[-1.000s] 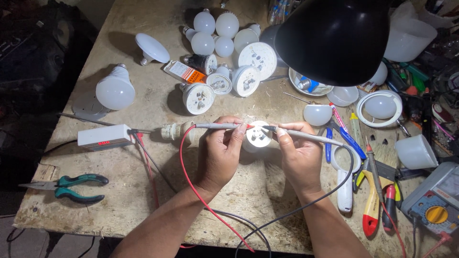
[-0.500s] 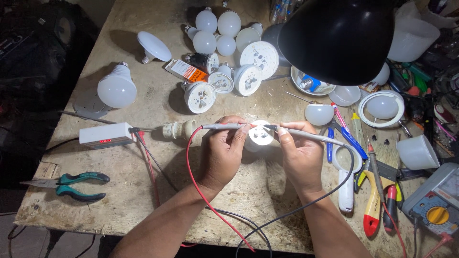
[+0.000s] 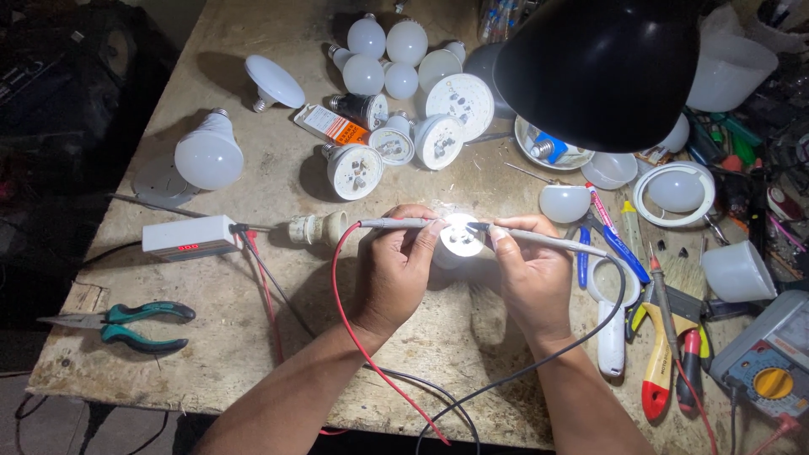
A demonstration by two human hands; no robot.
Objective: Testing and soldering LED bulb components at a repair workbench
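Observation:
My left hand pinches a grey test probe with a red wire and steadies a small open bulb. Its round lit board glows white between my hands. My right hand holds a second grey probe with a black wire, its tip touching the board from the right. Both probe tips meet on the board.
A black lamp shade hangs over the back right. Several bulbs and opened bulb bases crowd the back. A white tester box and green pliers lie left. Screwdrivers and a multimeter lie right.
My hands and both probes stay on the lit board; only the camera view has shifted slightly.

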